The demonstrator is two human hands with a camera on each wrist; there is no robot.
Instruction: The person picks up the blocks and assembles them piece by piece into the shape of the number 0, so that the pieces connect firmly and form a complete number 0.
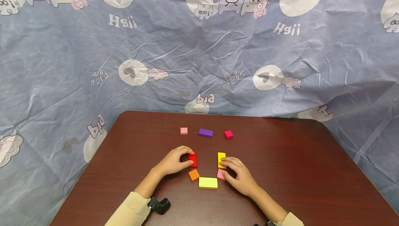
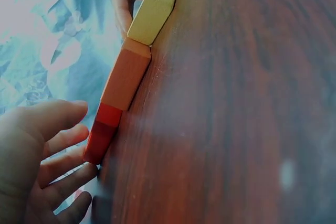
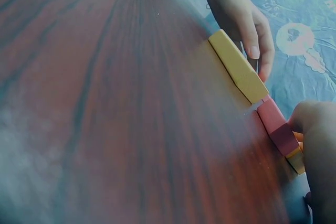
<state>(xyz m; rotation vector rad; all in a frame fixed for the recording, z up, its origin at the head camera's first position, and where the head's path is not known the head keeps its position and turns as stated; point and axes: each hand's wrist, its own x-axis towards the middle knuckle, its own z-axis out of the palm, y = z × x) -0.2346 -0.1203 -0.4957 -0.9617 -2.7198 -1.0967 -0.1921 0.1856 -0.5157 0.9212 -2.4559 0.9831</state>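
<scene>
A red block (image 1: 193, 159) lies under the thumb and fingertips of my left hand (image 1: 174, 161), which are spread along its left side. In the left wrist view a small gap shows between the thumb and the red block (image 2: 102, 135). My right hand (image 1: 239, 176) has fingertips on a yellow block (image 1: 221, 156) and its thumb against a pink block (image 1: 220, 175). Between the hands, nearer me, lie an orange block (image 1: 194, 175) and a pale yellow block (image 1: 208, 183). Together these blocks form a U.
Farther back on the dark brown table (image 1: 280, 150) sit a small pink block (image 1: 184, 131), a purple block (image 1: 206, 133) and a crimson block (image 1: 228, 134). Behind the table hangs a creased blue cloth (image 1: 193, 46) with cartoon prints.
</scene>
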